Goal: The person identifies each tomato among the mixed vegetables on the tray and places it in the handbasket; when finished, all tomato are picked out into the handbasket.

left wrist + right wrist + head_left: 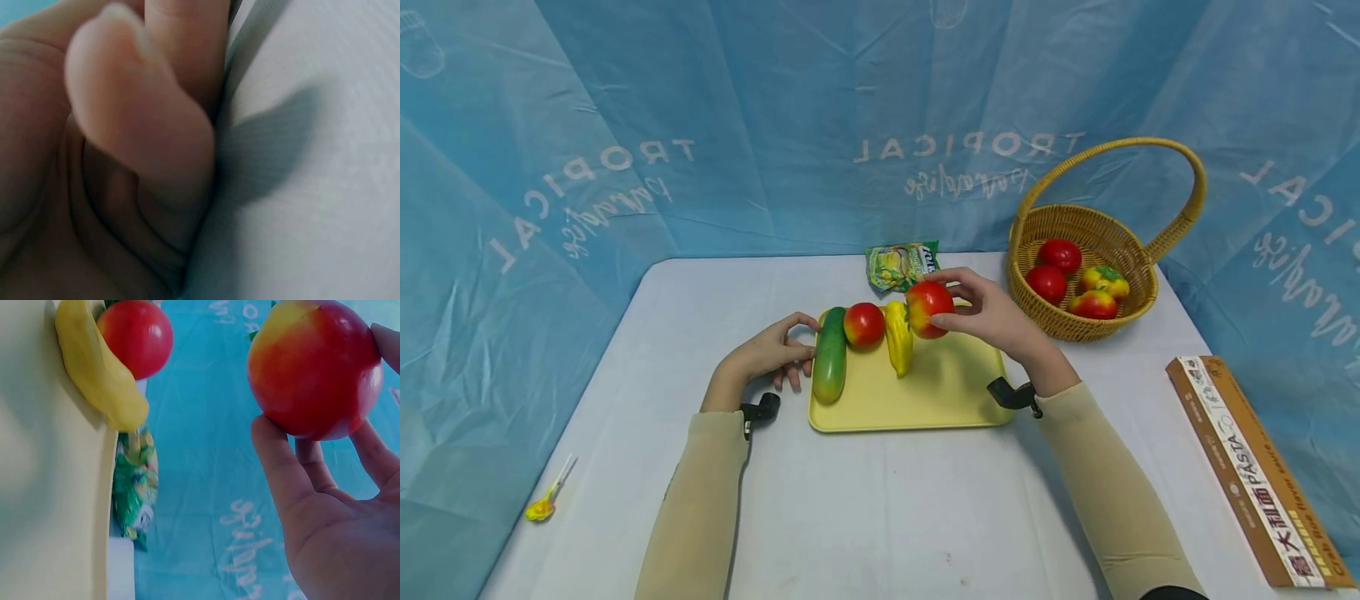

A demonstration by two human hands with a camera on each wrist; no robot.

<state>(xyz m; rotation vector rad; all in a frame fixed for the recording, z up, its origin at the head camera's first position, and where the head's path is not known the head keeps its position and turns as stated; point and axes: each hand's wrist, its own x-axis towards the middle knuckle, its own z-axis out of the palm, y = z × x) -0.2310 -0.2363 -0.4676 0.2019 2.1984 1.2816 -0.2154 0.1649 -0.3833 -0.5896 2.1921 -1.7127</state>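
Observation:
My right hand [988, 317] holds a red-and-yellow apple [929, 309] in its fingertips, above the yellow tray [940, 392]. In the right wrist view, fingers and thumb surround the same apple [315, 369]. On the tray lie a green cucumber [831, 357] along the left side, a red apple [864, 326] and a yellow banana [898, 337]. My left hand [767, 350] is at the tray's left edge beside the cucumber, its fingers loosely bent; whether it touches the rim or the cucumber is unclear. The left wrist view shows only fingers [137, 106] over white cloth.
A wicker basket [1026, 308] with several red and yellow fruits stands at the back right. Behind the tray lies a green snack packet [901, 265]. A long pasta box [1255, 471] is at the right edge, a yellow lollipop [542, 507] at the left.

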